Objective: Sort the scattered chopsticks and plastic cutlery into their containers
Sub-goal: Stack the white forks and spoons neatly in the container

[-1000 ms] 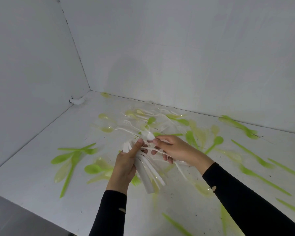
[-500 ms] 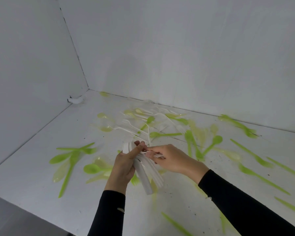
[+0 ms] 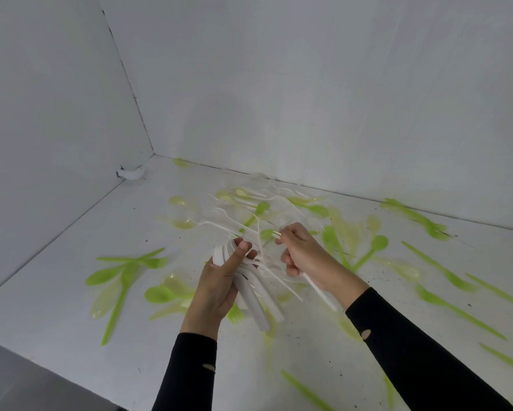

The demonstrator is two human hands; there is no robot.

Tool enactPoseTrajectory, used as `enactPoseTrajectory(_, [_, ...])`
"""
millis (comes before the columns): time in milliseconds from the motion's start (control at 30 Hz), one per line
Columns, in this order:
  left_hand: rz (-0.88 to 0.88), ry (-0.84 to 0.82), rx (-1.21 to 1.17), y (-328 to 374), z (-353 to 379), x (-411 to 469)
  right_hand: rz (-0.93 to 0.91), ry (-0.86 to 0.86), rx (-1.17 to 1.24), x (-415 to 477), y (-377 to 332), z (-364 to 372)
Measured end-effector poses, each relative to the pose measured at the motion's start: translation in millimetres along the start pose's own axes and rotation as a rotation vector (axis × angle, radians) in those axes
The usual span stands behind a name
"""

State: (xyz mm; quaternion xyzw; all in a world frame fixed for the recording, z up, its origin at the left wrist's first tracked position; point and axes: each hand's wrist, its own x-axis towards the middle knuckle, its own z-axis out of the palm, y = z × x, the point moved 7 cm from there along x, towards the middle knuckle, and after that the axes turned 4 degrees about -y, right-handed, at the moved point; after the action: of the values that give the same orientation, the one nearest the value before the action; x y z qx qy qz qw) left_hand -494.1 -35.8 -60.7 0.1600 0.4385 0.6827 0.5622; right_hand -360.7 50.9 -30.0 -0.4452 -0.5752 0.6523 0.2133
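Observation:
My left hand (image 3: 219, 280) grips a bundle of white plastic cutlery (image 3: 256, 304), handles fanning down and to the right. My right hand (image 3: 305, 253) is just right of it and pinches a single white fork (image 3: 320, 292); the tines stick out by the fingers and the handle runs down past the wrist. More white forks (image 3: 228, 222) lie scattered on the white surface behind my hands. Green spoons (image 3: 367, 250), green knives and pale yellow cutlery lie all around. No container is in view.
The white tabletop (image 3: 71, 307) is closed in by a white wall on the left and one at the back. A small white object (image 3: 132, 173) sits in the far left corner. Green spoons (image 3: 124, 271) lie left of my hands, green knives (image 3: 456, 310) on the right.
My right hand has drawn away from the bundle, moving right and up with one white fork in its fingers. My left hand keeps the bundle in much the same place.

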Motion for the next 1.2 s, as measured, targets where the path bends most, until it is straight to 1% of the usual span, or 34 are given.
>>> enactPoseTrajectory(67, [-0.007,0.005,0.017,-1,0,1,-0.056,-0.032,0.137,1,-2,5])
enactPoseTrajectory(100, [-0.012,-0.002,0.029,-2,0,1,-0.063,-0.07,0.165,1,-2,9])
enactPoseTrajectory(167, [-0.018,-0.04,0.048,-3,4,1,-0.011,-0.163,0.239,2,0,17])
enactPoseTrajectory(233, [-0.02,-0.08,0.031,-5,10,1,0.061,-0.219,0.348,1,7,29])
enactPoseTrajectory(300, [-0.023,-0.081,0.013,-8,13,2,0.086,-0.198,0.364,3,13,38])
enactPoseTrajectory(400, [-0.015,-0.049,-0.017,-7,10,3,0.025,-0.049,0.316,13,17,30])
enactPoseTrajectory(433, [0.0,-0.033,-0.047,-4,5,4,-0.004,0.006,0.262,18,17,22])
enactPoseTrajectory(467, [0.023,-0.008,-0.075,1,-2,5,-0.042,0.068,0.132,21,15,11])
enactPoseTrajectory(533, [0.06,0.068,-0.093,12,-23,7,-0.123,0.154,-0.266,26,15,-8])
enactPoseTrajectory(567, [0.074,0.094,-0.086,18,-32,8,-0.16,0.145,-0.438,28,18,-11])
enactPoseTrajectory(667, [0.095,0.124,-0.048,27,-50,10,-0.204,-0.036,-0.796,31,44,0])
enactPoseTrajectory(733, [0.099,0.138,-0.043,26,-53,11,-0.193,-0.09,-0.956,32,62,4])
enactPoseTrajectory(800, [0.084,0.145,-0.051,24,-53,10,-0.258,-0.041,-1.084,32,67,4])
enactPoseTrajectory(867, [0.069,0.127,-0.069,24,-52,10,-0.332,0.018,-1.125,29,66,2])
enactPoseTrajectory(900, [0.064,0.124,-0.077,25,-52,10,-0.36,0.047,-1.091,27,65,-1])
enactPoseTrajectory(967, [0.068,0.138,-0.104,28,-56,11,-0.37,0.112,-0.94,22,58,-15])
enactPoseTrajectory(1033, [0.08,0.148,-0.113,31,-60,13,-0.327,0.194,-0.705,17,44,-32])
enactPoseTrajectory(1100, [0.08,0.123,-0.074,31,-56,14,-0.238,0.238,-0.41,15,31,-43])
enactPoseTrajectory(1133, [0.068,0.095,-0.047,28,-49,16,-0.181,0.205,-0.255,14,25,-42])
enactPoseTrajectory(1200, [0.026,0.023,-0.001,17,-31,16,-0.085,0.008,0.02,12,15,-25])
